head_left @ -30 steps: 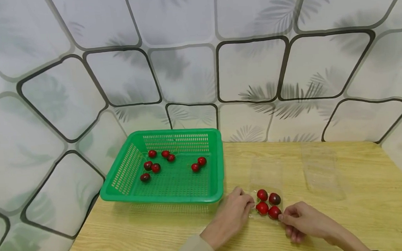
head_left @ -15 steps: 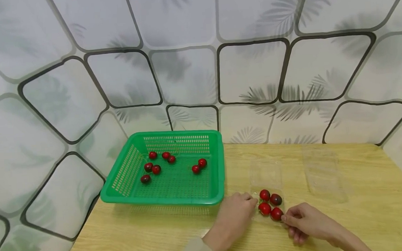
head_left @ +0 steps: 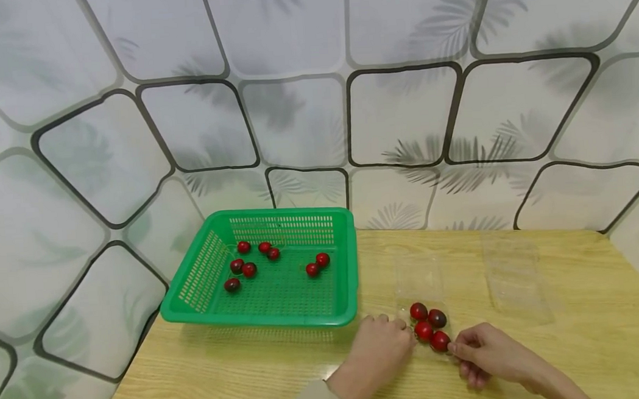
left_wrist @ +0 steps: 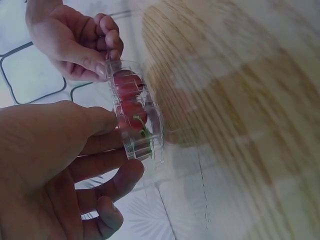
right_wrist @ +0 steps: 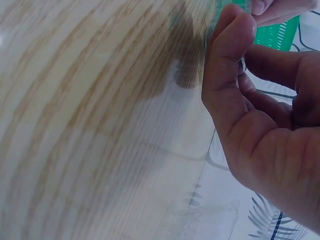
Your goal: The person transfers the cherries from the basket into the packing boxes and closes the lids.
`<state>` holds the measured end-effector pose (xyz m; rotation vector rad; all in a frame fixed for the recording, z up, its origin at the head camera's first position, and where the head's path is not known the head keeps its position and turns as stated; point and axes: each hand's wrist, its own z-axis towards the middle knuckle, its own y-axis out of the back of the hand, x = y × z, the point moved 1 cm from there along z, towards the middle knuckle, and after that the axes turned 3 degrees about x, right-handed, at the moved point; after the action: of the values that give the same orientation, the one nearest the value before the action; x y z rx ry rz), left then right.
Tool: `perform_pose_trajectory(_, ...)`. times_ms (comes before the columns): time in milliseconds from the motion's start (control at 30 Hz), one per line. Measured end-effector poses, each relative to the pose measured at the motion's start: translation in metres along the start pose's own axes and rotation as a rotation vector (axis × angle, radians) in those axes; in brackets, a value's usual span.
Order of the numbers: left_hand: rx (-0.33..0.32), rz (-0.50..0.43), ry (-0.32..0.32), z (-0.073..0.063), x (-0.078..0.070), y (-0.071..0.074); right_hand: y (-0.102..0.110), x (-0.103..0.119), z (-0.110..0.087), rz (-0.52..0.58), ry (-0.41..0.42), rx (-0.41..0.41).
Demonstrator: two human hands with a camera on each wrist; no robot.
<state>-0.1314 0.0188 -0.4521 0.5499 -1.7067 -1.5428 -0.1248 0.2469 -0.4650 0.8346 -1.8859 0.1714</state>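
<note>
A clear plastic box (head_left: 419,277) lies with its lid folded back on the wooden table, holding several dark red cherries (head_left: 423,331). At its left side my left hand (head_left: 380,349) grips the wall with curled fingers; the fingertips are hidden in the head view. In the left wrist view, thumb and fingers of the left hand (left_wrist: 65,165) meet the box wall beside a green stem (left_wrist: 144,131). My right hand (head_left: 488,353) pinches the near right corner between thumb and index finger. The right wrist view shows the right hand (right_wrist: 260,105) with that pinch.
A green plastic basket (head_left: 261,320) stands to the left, with several cherries (head_left: 249,269) scattered on its floor. Another clear plastic container (head_left: 513,279) lies on the table (head_left: 595,304) to the right. A patterned wall covering (head_left: 298,121) rises behind.
My left hand has shifted slightly right and towards me along the box's left side, its knuckles turned more upward. The cherries have shifted slightly in the box. My right hand keeps its pinch.
</note>
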Motion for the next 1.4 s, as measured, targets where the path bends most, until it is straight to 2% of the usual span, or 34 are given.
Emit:
perform_pose_trajectory(167, -0.011, -0.031, -0.018, -0.003, 0.002, 0.003, 0.001, -0.001, 0.000, -0.005, -0.015, -0.012)
perform_pose_trajectory(267, -0.017, -0.080, -0.055, -0.006, 0.003, 0.006, 0.001, 0.000, 0.000, -0.006, -0.021, -0.019)
perform_pose_trajectory(433, -0.065, -0.168, -0.150, -0.013, 0.005, 0.012, 0.000, 0.001, 0.000, 0.000, -0.038, -0.025)
perform_pose_trajectory(533, -0.105, -0.174, -0.213, -0.017, 0.006, 0.015, 0.001, 0.001, 0.000, -0.011, -0.034, -0.028)
perform_pose_trajectory(733, -0.117, -0.200, -0.326, -0.025, 0.012, 0.022, 0.001, 0.001, 0.000, -0.026, -0.030, -0.029)
perform_pose_trajectory(900, -0.148, -0.242, -0.392, -0.034, 0.019, 0.030, 0.002, 0.001, 0.000, -0.027, -0.030, -0.029)
perform_pose_trajectory(1100, -0.214, -0.261, -0.423, -0.046, 0.029, 0.042, 0.000, 0.002, 0.001, -0.038, -0.020, -0.037)
perform_pose_trajectory(1400, -0.319, -0.267, -0.386, -0.060, 0.054, 0.049, 0.000, 0.006, 0.002, -0.044, -0.034, -0.048)
